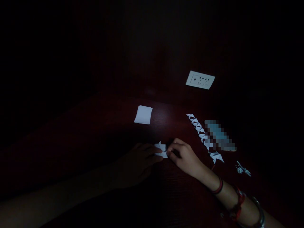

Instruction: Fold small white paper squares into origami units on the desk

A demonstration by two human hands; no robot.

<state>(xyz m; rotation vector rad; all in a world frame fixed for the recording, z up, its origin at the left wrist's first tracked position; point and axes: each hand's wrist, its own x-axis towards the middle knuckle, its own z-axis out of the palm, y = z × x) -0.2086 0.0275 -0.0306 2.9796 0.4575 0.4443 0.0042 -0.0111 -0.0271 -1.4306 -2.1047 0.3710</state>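
A small white piece of folded paper [163, 147] lies on the dark red table, with one pointed flap standing up at its far side. My left hand [142, 160], deep in shadow, holds its left part with the fingers reaching over it and the thumb at the near edge. At the right edge of the paper, my right hand [182, 155] is closed, its thumb and bent index finger pinched together there. The fingertips of the right hand partly hide that edge.
A stack of white paper sheets [143, 114] lies farther back. To the right runs a row of folded paper pieces [196, 124], beside a pixelated flat bluish object [219, 134]. A separate folded piece [216, 156] and small white scraps [242, 168] lie nearer. A wall socket [200, 79] is behind.
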